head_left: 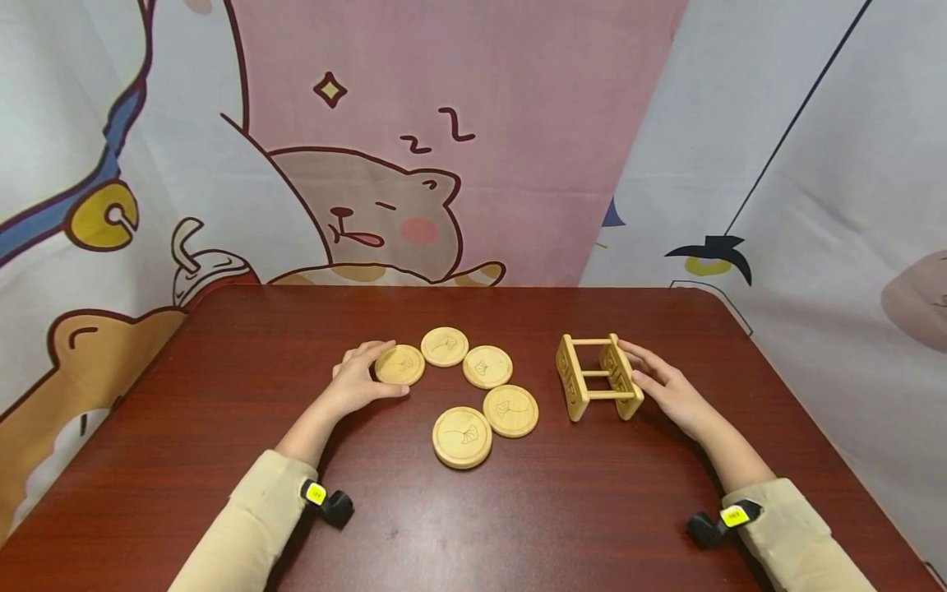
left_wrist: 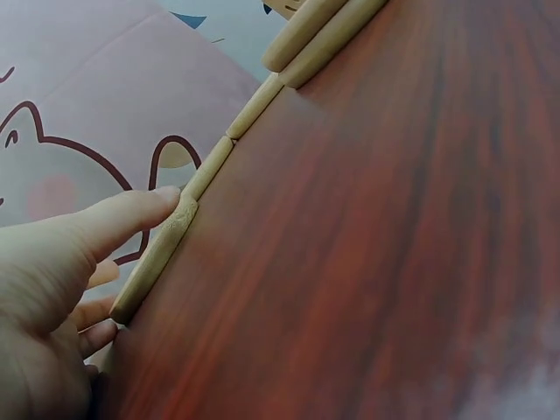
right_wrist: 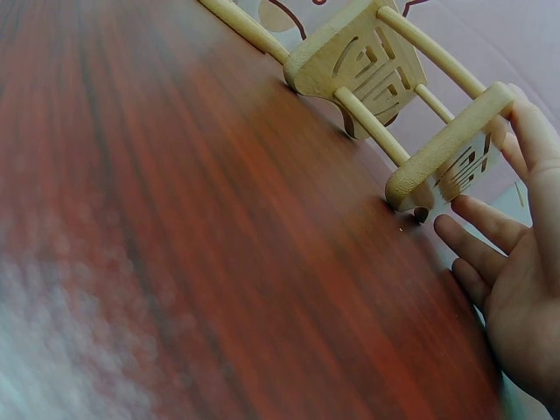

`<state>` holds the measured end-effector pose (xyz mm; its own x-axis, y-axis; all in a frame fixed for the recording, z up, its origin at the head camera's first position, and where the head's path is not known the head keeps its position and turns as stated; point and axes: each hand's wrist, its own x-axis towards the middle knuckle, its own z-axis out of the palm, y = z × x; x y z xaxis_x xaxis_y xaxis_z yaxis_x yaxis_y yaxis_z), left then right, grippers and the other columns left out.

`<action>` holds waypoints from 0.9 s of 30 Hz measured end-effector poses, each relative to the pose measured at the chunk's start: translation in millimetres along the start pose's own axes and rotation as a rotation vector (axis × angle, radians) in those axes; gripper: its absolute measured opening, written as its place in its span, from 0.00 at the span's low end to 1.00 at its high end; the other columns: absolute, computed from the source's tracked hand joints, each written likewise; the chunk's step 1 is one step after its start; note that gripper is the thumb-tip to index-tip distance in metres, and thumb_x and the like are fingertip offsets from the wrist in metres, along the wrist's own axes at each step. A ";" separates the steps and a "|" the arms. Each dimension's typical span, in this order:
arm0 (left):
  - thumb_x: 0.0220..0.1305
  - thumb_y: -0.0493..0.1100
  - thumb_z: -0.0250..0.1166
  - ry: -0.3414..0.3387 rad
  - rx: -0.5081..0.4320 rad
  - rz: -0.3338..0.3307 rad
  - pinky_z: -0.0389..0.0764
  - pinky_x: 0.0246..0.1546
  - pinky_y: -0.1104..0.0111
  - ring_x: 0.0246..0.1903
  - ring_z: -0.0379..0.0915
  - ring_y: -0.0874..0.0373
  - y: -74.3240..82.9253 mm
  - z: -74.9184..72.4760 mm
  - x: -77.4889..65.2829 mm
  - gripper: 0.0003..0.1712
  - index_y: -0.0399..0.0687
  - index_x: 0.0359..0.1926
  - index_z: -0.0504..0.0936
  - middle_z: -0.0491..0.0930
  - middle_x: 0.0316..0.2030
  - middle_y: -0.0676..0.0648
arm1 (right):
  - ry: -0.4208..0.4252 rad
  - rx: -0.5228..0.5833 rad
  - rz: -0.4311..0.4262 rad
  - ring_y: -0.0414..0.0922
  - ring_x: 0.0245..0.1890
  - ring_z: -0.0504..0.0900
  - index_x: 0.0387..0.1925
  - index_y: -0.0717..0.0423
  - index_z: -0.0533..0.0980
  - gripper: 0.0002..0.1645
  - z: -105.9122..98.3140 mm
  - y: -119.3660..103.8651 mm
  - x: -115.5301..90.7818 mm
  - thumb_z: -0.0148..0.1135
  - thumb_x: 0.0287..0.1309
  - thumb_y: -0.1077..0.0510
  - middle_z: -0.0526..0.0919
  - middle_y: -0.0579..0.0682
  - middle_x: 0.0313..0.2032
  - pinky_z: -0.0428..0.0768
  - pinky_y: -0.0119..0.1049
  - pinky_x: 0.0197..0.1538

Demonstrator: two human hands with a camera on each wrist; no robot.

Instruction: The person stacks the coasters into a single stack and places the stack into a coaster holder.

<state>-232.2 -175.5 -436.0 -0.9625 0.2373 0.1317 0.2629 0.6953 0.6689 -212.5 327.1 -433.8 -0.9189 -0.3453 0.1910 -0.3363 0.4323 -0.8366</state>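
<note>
A reddish-brown table (head_left: 403, 510) carries an arc of five wooden discs (head_left: 462, 438) and a wooden rack (head_left: 571, 380).

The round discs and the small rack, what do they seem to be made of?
Round discs: probably pale wood, smooth, from the yellowish colour and soft sheen. Small rack: likely similar wood, satin finish, from its matching tone; grain unclear.

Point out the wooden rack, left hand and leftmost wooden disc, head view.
wooden rack (head_left: 610, 395): head view, near crossbar
left hand (head_left: 357, 382): head view, back of hand
leftmost wooden disc (head_left: 401, 366): head view, middle of engraved face
</note>
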 end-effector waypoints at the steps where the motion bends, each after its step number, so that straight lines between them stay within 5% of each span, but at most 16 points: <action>1: 0.43 0.54 0.78 -0.004 0.007 0.000 0.54 0.49 0.45 0.59 0.57 0.39 0.2 0.1 0.1 0.51 0.41 0.66 0.68 0.66 0.63 0.38 | 0.000 0.001 -0.001 0.31 0.53 0.71 0.73 0.52 0.56 0.30 0.1 0.0 0.0 0.47 0.72 0.60 0.67 0.64 0.63 0.69 0.25 0.49; 14: 0.43 0.51 0.77 -0.057 0.043 -0.026 0.53 0.49 0.45 0.60 0.53 0.38 4.9 -2.4 0.8 0.51 0.42 0.68 0.67 0.63 0.64 0.38 | 0.000 -0.011 0.010 0.31 0.53 0.70 0.73 0.51 0.56 0.31 0.3 -0.6 -0.4 0.47 0.72 0.59 0.67 0.63 0.63 0.69 0.25 0.49; 27: 0.46 0.49 0.76 -0.042 0.032 -0.013 0.52 0.49 0.44 0.59 0.54 0.38 3.3 -1.1 1.1 0.48 0.41 0.67 0.67 0.64 0.62 0.36 | -0.002 0.003 0.003 0.31 0.53 0.70 0.72 0.52 0.56 0.30 0.6 -1.0 -0.4 0.47 0.72 0.60 0.66 0.64 0.63 0.69 0.24 0.50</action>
<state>-232.5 -173.6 -432.8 -0.9624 0.2556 0.0917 0.2527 0.7195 0.6469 -211.6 326.4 -433.3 -0.9196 -0.3452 0.1876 -0.3329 0.4312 -0.8386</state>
